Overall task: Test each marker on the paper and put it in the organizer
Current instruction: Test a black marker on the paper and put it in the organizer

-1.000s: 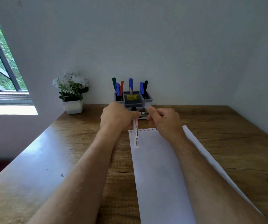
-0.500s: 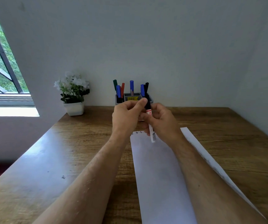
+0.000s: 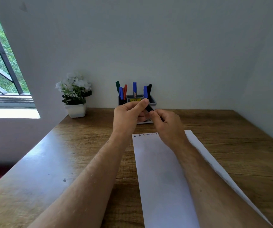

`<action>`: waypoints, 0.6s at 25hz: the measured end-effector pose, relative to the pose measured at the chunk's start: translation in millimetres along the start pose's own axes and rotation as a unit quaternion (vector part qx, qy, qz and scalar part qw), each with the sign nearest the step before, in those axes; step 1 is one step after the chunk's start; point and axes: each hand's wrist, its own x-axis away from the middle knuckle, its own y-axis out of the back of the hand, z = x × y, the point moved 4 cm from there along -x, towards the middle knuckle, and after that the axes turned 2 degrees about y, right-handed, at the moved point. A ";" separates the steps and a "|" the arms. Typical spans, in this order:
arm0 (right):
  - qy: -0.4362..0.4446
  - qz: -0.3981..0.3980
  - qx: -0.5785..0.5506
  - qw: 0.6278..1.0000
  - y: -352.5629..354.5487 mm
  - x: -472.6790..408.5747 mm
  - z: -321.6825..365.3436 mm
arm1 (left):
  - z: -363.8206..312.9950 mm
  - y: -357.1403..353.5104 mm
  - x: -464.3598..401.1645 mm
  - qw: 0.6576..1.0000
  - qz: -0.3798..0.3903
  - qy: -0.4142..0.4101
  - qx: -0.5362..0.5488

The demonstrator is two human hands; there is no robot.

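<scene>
Above the far end of the paper (image 3: 162,175), just in front of the organizer (image 3: 153,101), we are holding a marker (image 3: 149,108) between both hands. Only its black end is showing, slanting up and left between the two sets of fingertips; the rest of the barrel is hidden behind the right hand (image 3: 167,127). Our left hand (image 3: 129,117) is curling its fingers and pinching that black end under the thumb. The right hand is curling round the barrel, with its fingertips pressing close beside the left thumb. Whether the cap is on, coming off or going on, we cannot tell.

We are judging the marker to be light, stiff and smooth plastic, so it is needing little force but a firm pinch, since a slick barrel can twist or slip. We are thinking the best hold is one hand on the barrel and the other on the cap, pulling straight along its length.

Along the paper's far edge we are seeing a row of small ink marks (image 3: 144,134), and several markers (image 3: 134,88) are standing upright in the organizer, so we are judging the task well along.
</scene>
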 end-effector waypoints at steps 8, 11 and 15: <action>0.022 -0.015 0.043 0.999 9.7 -4.2 7.7 | 2.4 -0.1 -0.8 1.000 -0.018 0.011 0.019; 0.030 -0.011 0.056 0.998 10.4 -5.3 9.3 | 4.2 1.1 -2.7 0.999 -0.030 0.019 0.021; 0.026 0.005 0.091 0.996 7.4 -7.2 7.9 | 5.3 2.2 -2.4 0.999 -0.039 0.026 0.019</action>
